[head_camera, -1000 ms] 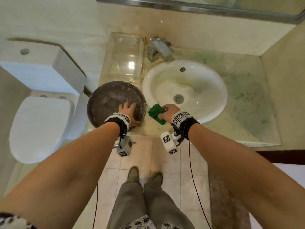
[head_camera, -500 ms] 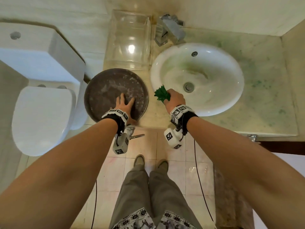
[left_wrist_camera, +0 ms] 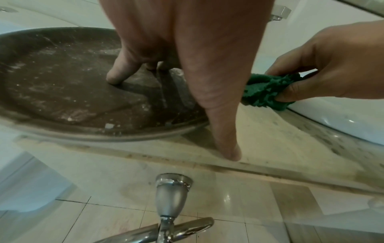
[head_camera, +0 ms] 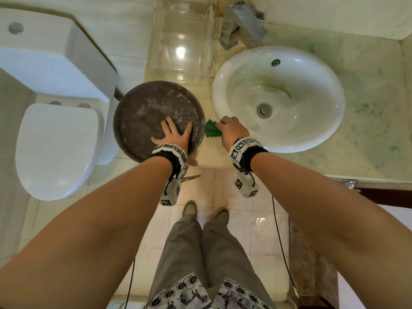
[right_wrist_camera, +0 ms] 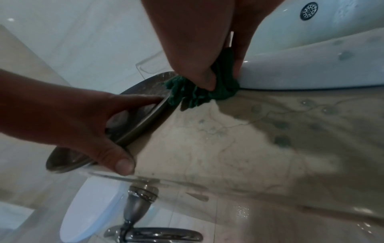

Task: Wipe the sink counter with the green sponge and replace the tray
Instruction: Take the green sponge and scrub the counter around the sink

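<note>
Here the right hand (head_camera: 231, 132) is gripping the green sponge (head_camera: 211, 129), fingers and thumb curled round its crumpled body; the sponge is pressing on the counter (head_camera: 214, 157) in the narrow strip between the round tray (head_camera: 142, 112) and the white sink basin (head_camera: 278, 97); in the right wrist view the sponge (right_wrist_camera: 199, 93) is touching the outer wall of the basin (right_wrist_camera: 290, 70) on one side and overlapping the tray's rim (right_wrist_camera: 145, 115) on the other. The left hand (head_camera: 176, 136) is lying on the near right part of the dark, dusty tray, fingers spread and fairly straight, tips pressing down on the tray's floor (left_wrist_camera: 62, 85); the thumb (left_wrist_camera: 224, 131) is reaching out over the rim and resting on the counter (left_wrist_camera: 270, 131) just beside the tray; the hand is holding nothing. The tray is sitting on the left end of the counter, its near left edge overhanging the counter's corner towards the toilet (head_camera: 58, 148); behind it, against the wall, a clear plastic box (head_camera: 182, 43) is standing, touching or nearly touching the tray's far rim, I cannot tell which. A chrome faucet (head_camera: 243, 23) is standing behind the basin; the counter to the right of the basin is showing green smudges (head_camera: 365, 108); nearer the sponge the stone is looking wet and darker (right_wrist_camera: 280, 123). Below the counter's front edge a metal fitting (left_wrist_camera: 172, 194) is projecting over the tiled floor (head_camera: 234, 197).
</note>
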